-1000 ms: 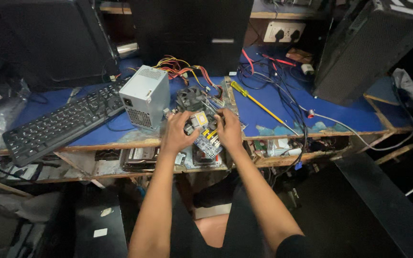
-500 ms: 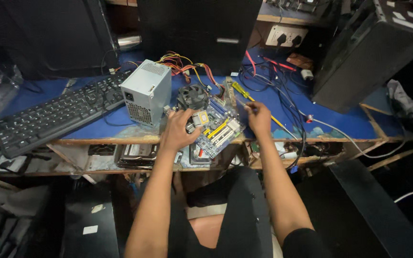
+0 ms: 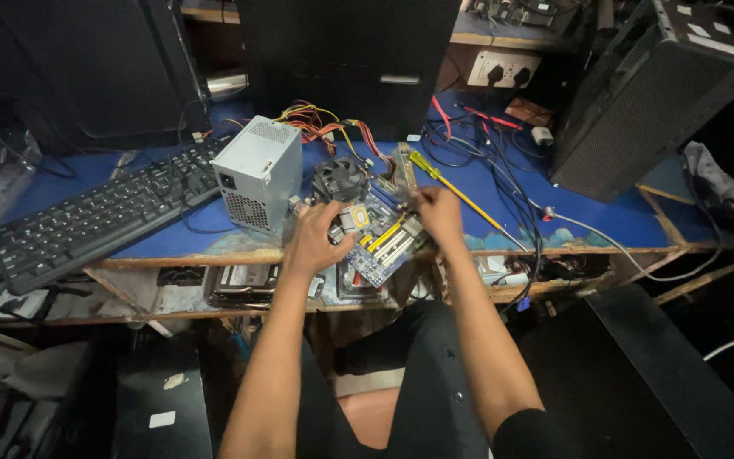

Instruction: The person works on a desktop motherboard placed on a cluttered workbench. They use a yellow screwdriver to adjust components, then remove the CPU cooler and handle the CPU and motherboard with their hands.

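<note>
A blue motherboard [image 3: 381, 242] with yellow slots lies at the front edge of the blue-topped bench, partly overhanging it. My left hand [image 3: 314, 240] rests on its left side, fingers curled by the metal processor socket [image 3: 352, 218]. My right hand [image 3: 437, 214] grips the board's right edge, fingers closed on it. A black cooler fan [image 3: 341, 177] sits just behind the board. Next to my right hand lies a yellow-handled screwdriver [image 3: 440, 176].
A grey power supply [image 3: 256, 172] with coloured wires stands left of the board. A black keyboard [image 3: 95, 217] lies far left. Black computer cases [image 3: 647, 85] stand at the back and right. Cables and a wall socket [image 3: 507, 70] crowd the back right. Drives sit on a shelf [image 3: 239, 280] below.
My right hand has come back from the right side onto the motherboard's right edge. The board has turned slightly. My left hand stays on its left side.
</note>
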